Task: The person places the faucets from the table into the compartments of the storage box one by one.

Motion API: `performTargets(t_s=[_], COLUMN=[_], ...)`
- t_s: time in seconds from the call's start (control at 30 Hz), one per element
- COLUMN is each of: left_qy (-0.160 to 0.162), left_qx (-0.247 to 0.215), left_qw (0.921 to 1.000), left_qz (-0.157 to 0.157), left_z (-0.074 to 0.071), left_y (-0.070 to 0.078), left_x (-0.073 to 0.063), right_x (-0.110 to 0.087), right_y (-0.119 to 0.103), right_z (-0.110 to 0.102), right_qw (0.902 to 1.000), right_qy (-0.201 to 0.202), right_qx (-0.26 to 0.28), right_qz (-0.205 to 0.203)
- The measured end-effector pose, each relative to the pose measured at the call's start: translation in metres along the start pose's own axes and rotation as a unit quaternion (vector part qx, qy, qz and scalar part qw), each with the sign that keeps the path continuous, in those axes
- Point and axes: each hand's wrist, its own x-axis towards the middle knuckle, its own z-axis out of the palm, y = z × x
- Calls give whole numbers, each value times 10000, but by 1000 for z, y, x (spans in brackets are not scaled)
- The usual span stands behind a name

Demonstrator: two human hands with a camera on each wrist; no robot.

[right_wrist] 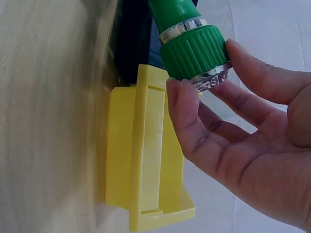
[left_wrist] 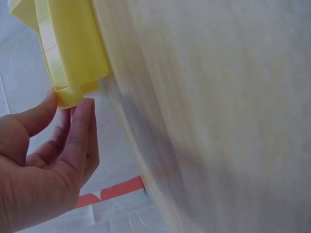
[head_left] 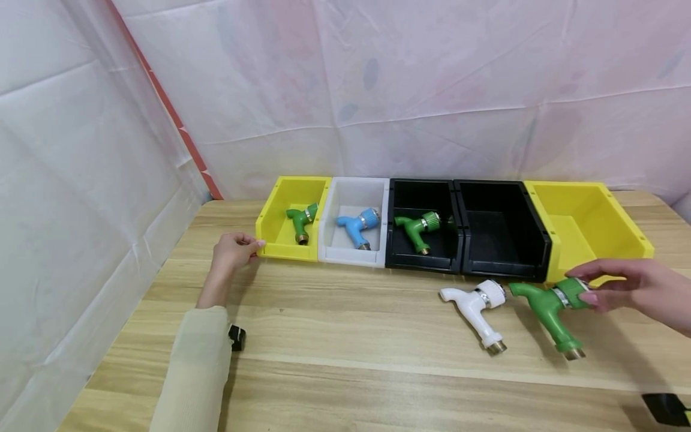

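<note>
My right hand (head_left: 637, 287) pinches a green tap (head_left: 549, 307) by its ribbed knob (right_wrist: 195, 52). The tap's brass threaded end points down, in front of the right yellow bin (head_left: 556, 264). Just left of it, a white tap (head_left: 474, 309) lies on the table. At the far left my left hand (head_left: 233, 252) grips the front corner of another yellow bin (left_wrist: 73, 48) between thumb and fingers. A small green tap (head_left: 300, 222) lies in that bin. A blue tap (head_left: 356, 228) is in the white bin (head_left: 351, 258), and another green tap (head_left: 418, 231) in the black bin (head_left: 421, 263) beside it.
The bins stand side by side along the back of the wooden table (head_left: 335, 336), including a second black bin (head_left: 496, 228). White sheeting (head_left: 432, 78) hangs behind and at the left. A black object (head_left: 665, 409) shows at the lower right.
</note>
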Motion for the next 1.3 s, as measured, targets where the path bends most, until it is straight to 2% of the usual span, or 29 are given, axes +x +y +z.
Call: performTargets(t_s=[0.2, 0.4, 0.53, 0.8, 0.9, 1.3], left_qy=[39, -19, -24, -41, -32, -43], left_qx=[23, -57, -52, -62, -80, -41], left_qw=[10000, 10000, 10000, 10000, 10000, 10000], left_qz=[-31, -19, -25, -10, -15, -72], left_z=[1, 0, 0, 0, 0, 0], left_y=[0, 0, 0, 0, 0, 0], left_x=[-2, -1, 0, 1, 1, 1], right_x=[3, 6, 8, 10, 11, 20], right_y=[-2, -11, -18, -30, -32, -29], right_z=[-2, -4, -5, -9, -10, -5], right_qw=[9993, 9991, 9993, 9981, 9981, 9980], right_qy=[254, 361, 340, 150, 154, 585], right_qx=[177, -113, -163, -449, -430, -258], right_qz=[-226, -182, -73, 390, 411, 12])
